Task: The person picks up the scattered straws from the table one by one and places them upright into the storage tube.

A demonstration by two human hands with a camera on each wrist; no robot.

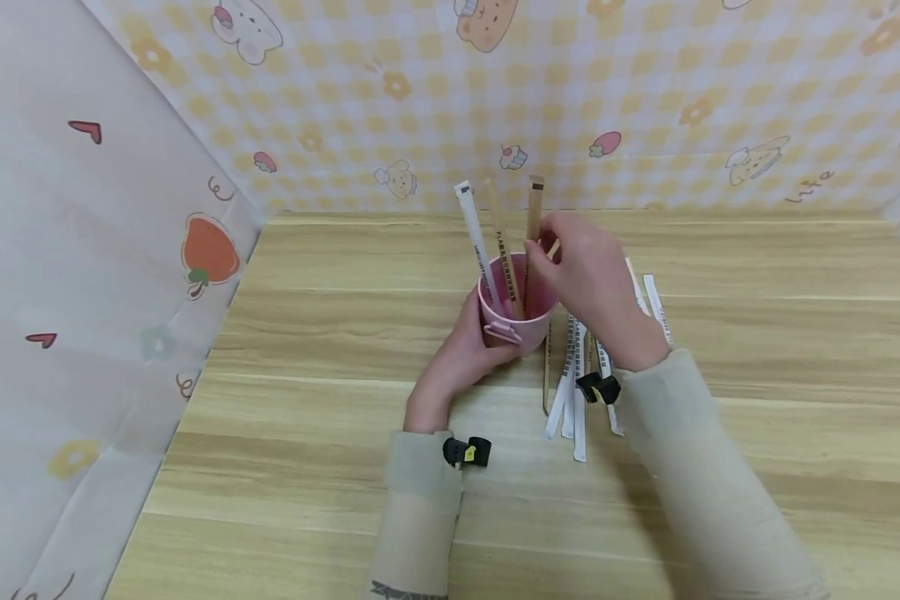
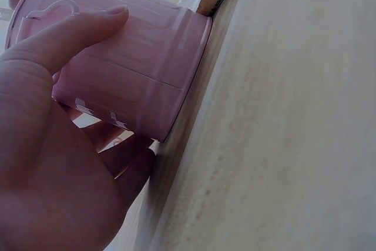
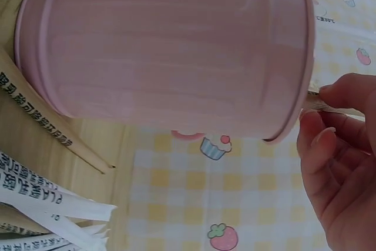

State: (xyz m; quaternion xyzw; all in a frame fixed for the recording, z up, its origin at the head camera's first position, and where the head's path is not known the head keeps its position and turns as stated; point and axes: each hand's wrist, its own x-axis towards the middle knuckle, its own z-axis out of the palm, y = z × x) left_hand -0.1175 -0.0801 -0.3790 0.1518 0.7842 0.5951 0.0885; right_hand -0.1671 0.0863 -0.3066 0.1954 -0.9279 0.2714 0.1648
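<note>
A small pink metal bucket (image 1: 534, 335) stands on the wooden table. My left hand (image 1: 461, 354) grips its side, with the thumb (image 2: 88, 30) along the wall and the fingers curled round beneath in the left wrist view. Inside the bucket lean a white paper-wrapped straw (image 1: 471, 218) and a brown-wrapped straw (image 1: 504, 254). Above the rim at the right, my right hand (image 1: 592, 271) pinches another brown-wrapped straw (image 1: 535, 200) between thumb and fingers. That straw's lower part is inside the bucket. In the right wrist view the bucket wall (image 3: 170, 57) hides its lower end.
Several white-wrapped straws (image 1: 579, 417) and brown ones (image 1: 547, 375) lie on the table right of the bucket, partly under my right forearm. A checked, patterned cloth (image 1: 345, 108) rises behind the table, and a white patterned sheet (image 1: 105, 250) borders the left.
</note>
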